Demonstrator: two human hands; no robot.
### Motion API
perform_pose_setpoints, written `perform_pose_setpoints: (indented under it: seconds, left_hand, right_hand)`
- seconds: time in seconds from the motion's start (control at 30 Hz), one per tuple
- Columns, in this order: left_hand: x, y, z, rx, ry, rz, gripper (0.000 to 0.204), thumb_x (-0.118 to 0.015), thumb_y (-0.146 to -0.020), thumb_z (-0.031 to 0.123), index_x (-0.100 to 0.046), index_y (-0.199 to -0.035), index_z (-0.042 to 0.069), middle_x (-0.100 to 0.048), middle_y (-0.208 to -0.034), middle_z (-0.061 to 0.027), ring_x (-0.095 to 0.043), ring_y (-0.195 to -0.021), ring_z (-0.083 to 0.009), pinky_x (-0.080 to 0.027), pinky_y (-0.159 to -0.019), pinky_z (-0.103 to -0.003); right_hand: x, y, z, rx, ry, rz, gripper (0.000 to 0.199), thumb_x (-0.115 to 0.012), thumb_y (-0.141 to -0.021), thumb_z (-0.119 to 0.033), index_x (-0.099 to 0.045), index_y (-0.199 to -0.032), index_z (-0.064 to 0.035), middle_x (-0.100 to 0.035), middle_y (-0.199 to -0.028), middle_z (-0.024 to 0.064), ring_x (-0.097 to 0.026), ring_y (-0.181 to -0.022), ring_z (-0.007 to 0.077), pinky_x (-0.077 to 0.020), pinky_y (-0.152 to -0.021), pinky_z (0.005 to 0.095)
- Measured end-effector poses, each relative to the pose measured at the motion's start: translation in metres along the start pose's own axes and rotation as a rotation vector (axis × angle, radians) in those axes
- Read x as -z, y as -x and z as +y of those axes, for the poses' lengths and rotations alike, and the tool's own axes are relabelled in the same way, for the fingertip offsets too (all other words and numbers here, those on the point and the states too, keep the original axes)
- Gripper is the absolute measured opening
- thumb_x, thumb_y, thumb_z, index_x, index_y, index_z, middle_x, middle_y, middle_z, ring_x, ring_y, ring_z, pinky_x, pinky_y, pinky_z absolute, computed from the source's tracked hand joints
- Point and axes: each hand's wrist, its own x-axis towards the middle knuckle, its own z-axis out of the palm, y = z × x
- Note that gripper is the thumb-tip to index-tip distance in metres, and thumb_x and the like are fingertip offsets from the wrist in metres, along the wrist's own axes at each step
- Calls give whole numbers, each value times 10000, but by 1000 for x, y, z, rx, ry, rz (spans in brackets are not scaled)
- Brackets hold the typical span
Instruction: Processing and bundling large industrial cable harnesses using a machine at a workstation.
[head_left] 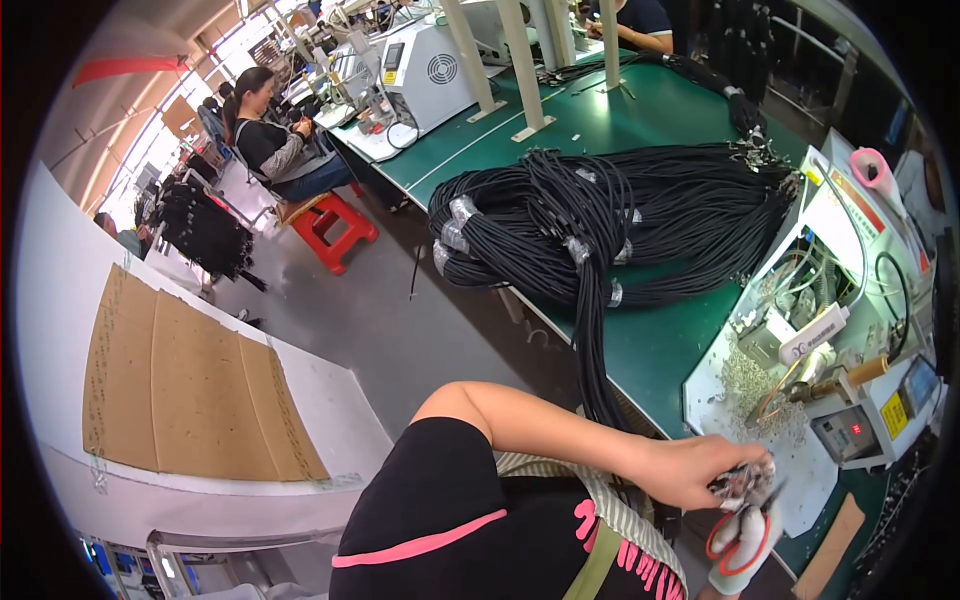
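1. Gripping a silvery clump [742, 486], lower right of frame, the left hand [688, 472] is clamped round it; likely light, slippery, best held mid-clump.
2. Gloved right hand [746, 547] clasps red-handled scissors [768, 528], probably stiff.

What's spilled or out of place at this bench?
Small shiny bits lie loose across the white machine base, scattered rather than contained. Also, part of the black cable bundle droops over the edge of the green tabletop, so it's not fully supported.
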Motion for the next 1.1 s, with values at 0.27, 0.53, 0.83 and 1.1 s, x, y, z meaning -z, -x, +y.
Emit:
perform_pose_setpoints:
  seconds: [0.27,0.53,0.83,1.1]
  left_hand:
    - [-2,-3,-8,-123,46,-3,250,-641,-760,27,-553,-991,0,-607,-805,-142,-607,-761,-325,-471,-674,-364]
    - [-3,-2,-11,-398,-274,-87,258,-661,-791,40,-546,-1021,14,-631,-834,-84,-629,-743,-179,-472,-650,-317]
    - [5,-6,-14,190,366,-216,195,-606,-792,7,-562,-981,22,-632,-690,-53,-608,-578,-149,-446,-571,-306]
    - [7,-5,-13,-101,66,-343,141,-595,-738,23,-594,-871,70,-649,-630,-5,-577,-570,-149,-436,-557,-291]
  right_hand:
    - [-9,5,-15,80,296,21,225,-495,-873,-154,-533,-1009,21,-539,-587,25,-416,-397,89,-328,-402,214]
    - [15,8,2,-197,-212,-37,253,-509,-844,-187,-528,-865,65,-542,-521,66,-462,-357,128,-383,-369,243]
    - [-7,1,0,473,719,0,80,-509,-902,-44,-530,-931,27,-600,-641,66,-545,-514,112,-432,-471,240]
    - [0,-4,-9,-86,242,-122,91,-521,-858,-40,-529,-865,51,-609,-621,108,-564,-469,148,-453,-446,250]
